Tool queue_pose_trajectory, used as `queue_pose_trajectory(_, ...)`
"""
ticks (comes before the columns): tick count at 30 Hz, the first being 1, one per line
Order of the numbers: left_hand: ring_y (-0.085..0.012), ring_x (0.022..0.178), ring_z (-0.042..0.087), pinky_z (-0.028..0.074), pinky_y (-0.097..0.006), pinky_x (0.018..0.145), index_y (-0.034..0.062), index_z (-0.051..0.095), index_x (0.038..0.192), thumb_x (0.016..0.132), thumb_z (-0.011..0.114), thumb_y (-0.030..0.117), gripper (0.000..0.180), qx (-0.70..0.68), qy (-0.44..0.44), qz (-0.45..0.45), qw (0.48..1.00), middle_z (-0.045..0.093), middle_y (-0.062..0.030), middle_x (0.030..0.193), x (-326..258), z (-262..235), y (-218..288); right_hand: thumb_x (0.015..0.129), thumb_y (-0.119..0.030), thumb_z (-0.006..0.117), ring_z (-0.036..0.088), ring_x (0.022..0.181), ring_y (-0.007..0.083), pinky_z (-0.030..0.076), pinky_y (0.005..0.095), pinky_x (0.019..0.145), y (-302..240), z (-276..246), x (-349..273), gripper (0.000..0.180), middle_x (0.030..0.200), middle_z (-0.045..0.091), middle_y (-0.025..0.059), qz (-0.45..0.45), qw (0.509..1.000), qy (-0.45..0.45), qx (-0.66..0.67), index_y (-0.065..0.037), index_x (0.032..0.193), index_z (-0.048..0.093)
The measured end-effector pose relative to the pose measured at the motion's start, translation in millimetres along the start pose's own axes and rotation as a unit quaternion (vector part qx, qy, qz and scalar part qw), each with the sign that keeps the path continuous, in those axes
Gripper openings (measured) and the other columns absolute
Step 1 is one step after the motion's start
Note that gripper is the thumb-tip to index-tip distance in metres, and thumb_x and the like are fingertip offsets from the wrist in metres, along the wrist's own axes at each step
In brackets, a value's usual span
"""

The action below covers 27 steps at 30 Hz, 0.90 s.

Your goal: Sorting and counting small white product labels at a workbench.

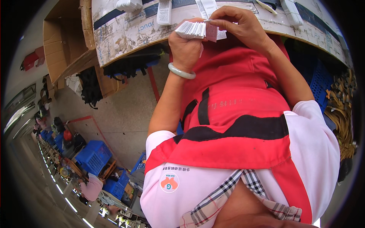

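My left hand [185, 51], with a pale bangle [181, 71] at its wrist, is closed round a thick stack of white labels [191, 29]. The labels' edges fan out above the fingers. Close beside it, my right hand [243, 28] pinches thumb and forefinger together on the end of a white label [207, 21]. A pinkish label [211, 32] hangs between the two hands, against the right side of the stack. Both hands are just off the near edge of the worn table [133, 36], above my red apron [235, 76].
Small piles of printed white labels [164, 13] lie along the table, with a white pen-like tool [267, 7] farther right. An open cardboard box [64, 41] stands at the left. Blue crates [93, 156] and another person [91, 187] are behind on the left. Brown straps [340, 114] hang at right.
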<state>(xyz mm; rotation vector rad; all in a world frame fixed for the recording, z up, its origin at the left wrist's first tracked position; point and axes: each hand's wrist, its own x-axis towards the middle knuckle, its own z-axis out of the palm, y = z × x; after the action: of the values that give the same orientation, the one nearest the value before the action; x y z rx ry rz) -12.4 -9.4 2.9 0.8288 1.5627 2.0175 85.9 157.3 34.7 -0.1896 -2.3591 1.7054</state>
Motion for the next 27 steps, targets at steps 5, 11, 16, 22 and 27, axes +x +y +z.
queue_pose_trajectory(5, -0.0120, 0.062, 0.063, 0.052, -0.024, 0.058, -0.0039, 0.067, 0.100, 0.086, 0.063, -0.001, 0.014, -0.001, 0.002, -0.054, 0.999, 0.068, -0.0080, 0.079, -1, 0, 1, 0.091, -0.013, 0.065, 0.059, 0.081, 0.0070, 0.050, 0.0222, 0.074, -3, -1, 0, 0.015, 0.088, 0.064, 0.0006, -0.008, 1.000, -0.008, -0.028, 0.000, 0.098, 0.067)
queue_pose_trajectory(11, -0.0122, 0.058, 0.059, 0.049, -0.025, 0.051, -0.0012, 0.063, 0.100, 0.092, 0.064, 0.011, 0.015, -0.258, -0.016, -0.220, 0.941, 0.064, -0.0063, 0.078, -2, -4, -2, 0.086, -0.017, 0.069, 0.054, 0.070, 0.0053, 0.042, 0.0191, 0.062, -35, -22, 0, 0.015, 0.076, 0.060, -0.0001, 0.150, 0.931, -0.253, 0.218, -0.003, 0.087, 0.067)
queue_pose_trajectory(16, -0.0132, 0.077, 0.063, 0.055, -0.026, 0.066, -0.0016, 0.058, 0.112, 0.094, 0.061, 0.031, 0.037, -0.302, -0.050, -0.276, 0.911, 0.064, -0.0072, 0.093, -8, -5, -11, 0.088, -0.015, 0.068, 0.057, 0.074, 0.0063, 0.047, 0.0214, 0.067, -15, 11, -1, 0.014, 0.080, 0.062, 0.0001, 0.077, 0.982, -0.076, 0.153, -0.002, 0.091, 0.068)
queue_pose_trajectory(22, -0.0121, 0.069, 0.062, 0.053, -0.025, 0.058, 0.0027, 0.058, 0.110, 0.087, 0.065, 0.045, 0.048, -0.242, -0.105, -0.238, 0.935, 0.062, -0.0040, 0.087, -12, -4, -7, 0.092, -0.016, 0.065, 0.057, 0.077, 0.0063, 0.049, 0.0221, 0.071, 0, 19, -4, 0.016, 0.083, 0.063, 0.0003, 0.082, 0.992, -0.019, 0.098, -0.001, 0.096, 0.068)
queue_pose_trajectory(27, -0.0115, 0.069, 0.061, 0.053, -0.025, 0.058, 0.0041, 0.059, 0.106, 0.090, 0.068, 0.026, 0.029, -0.236, -0.093, -0.290, 0.923, 0.061, -0.0031, 0.085, -12, -3, -7, 0.092, -0.017, 0.064, 0.058, 0.081, 0.0076, 0.048, 0.0236, 0.074, 4, 22, -7, 0.019, 0.085, 0.063, 0.0007, 0.081, 0.996, 0.009, 0.045, -0.001, 0.101, 0.067)
